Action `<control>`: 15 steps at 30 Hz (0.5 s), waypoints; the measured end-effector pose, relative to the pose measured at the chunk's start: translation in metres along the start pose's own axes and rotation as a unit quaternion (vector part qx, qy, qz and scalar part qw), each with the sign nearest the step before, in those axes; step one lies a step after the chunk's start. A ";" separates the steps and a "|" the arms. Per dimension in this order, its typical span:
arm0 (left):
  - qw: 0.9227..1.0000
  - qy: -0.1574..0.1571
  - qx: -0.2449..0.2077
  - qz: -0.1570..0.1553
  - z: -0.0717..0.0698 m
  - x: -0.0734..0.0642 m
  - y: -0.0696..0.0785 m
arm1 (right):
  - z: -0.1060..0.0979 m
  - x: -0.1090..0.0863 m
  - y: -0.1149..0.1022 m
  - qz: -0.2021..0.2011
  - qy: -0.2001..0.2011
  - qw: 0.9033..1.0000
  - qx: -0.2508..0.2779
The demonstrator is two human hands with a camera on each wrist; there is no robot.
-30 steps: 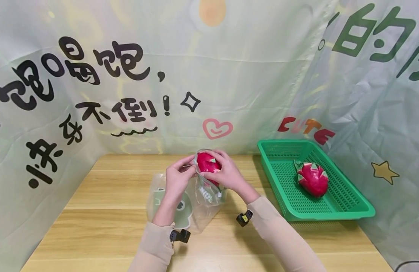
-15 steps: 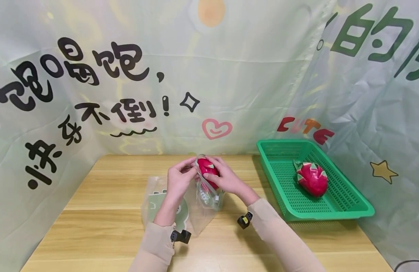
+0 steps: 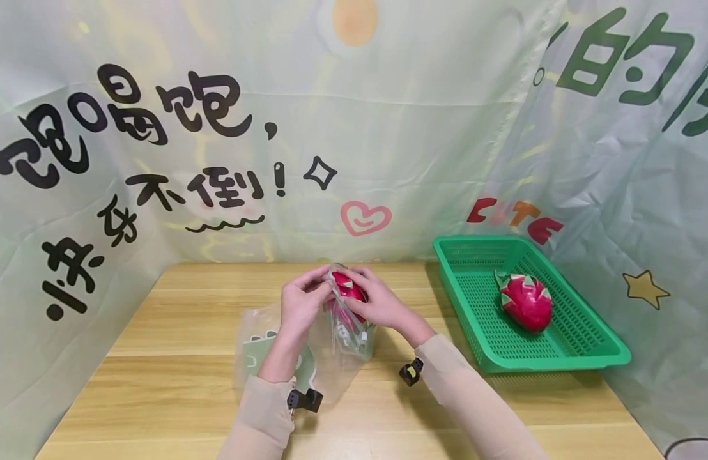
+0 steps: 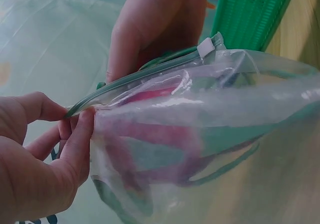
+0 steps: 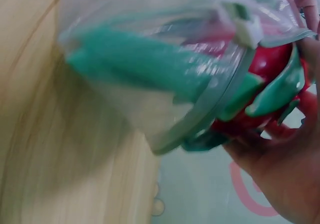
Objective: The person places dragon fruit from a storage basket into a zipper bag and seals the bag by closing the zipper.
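Held up over the table, a clear zip bag with a pale green cartoon print has its mouth spread around a red dragon fruit. My left hand pinches the bag's rim between thumb and fingers, as the left wrist view shows close up. On the other side, my right hand grips the fruit, whose red skin and green scales stick out past the zip edge in the right wrist view. A white slider sits on the zip strip. Part of the fruit is hidden behind the fingers.
At the right stands a green plastic basket with a second dragon fruit lying in it. The wooden table ends at a printed cloth backdrop behind and at the sides. Small black cameras sit on both wrists.
The held dragon fruit has dropped slightly and more of it lies behind the bag's film. The bag's loose lower part has spread to the left. Both hands keep their holds.
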State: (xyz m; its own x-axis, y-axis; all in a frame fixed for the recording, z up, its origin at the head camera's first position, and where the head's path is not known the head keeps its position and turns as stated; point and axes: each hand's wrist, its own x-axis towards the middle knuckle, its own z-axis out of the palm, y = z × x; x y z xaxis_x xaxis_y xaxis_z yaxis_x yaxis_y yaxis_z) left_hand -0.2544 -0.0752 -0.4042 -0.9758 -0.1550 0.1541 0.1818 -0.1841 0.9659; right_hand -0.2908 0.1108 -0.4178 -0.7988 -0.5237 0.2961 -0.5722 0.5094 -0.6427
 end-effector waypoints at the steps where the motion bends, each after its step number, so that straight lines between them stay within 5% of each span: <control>1: 1.000 0.000 0.002 0.001 0.000 0.000 0.000 | 0.000 -0.001 0.001 -0.003 -0.005 1.000 0.005; 8: 1.000 0.003 0.013 0.006 0.003 -0.001 0.001 | 0.006 -0.007 0.004 0.011 0.019 0.998 0.061; 15: 1.000 -0.001 0.004 0.018 0.002 0.000 0.002 | 0.007 -0.005 -0.004 0.010 0.063 0.998 0.013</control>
State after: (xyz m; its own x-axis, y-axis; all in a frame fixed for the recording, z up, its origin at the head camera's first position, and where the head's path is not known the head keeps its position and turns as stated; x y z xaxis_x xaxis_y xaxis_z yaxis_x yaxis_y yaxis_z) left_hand -0.2542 -0.0740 -0.4016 -0.9691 -0.1585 0.1888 0.2153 -0.1712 0.9614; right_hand -0.2832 0.1069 -0.4223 -0.8280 -0.4228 0.3684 -0.5522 0.5001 -0.6671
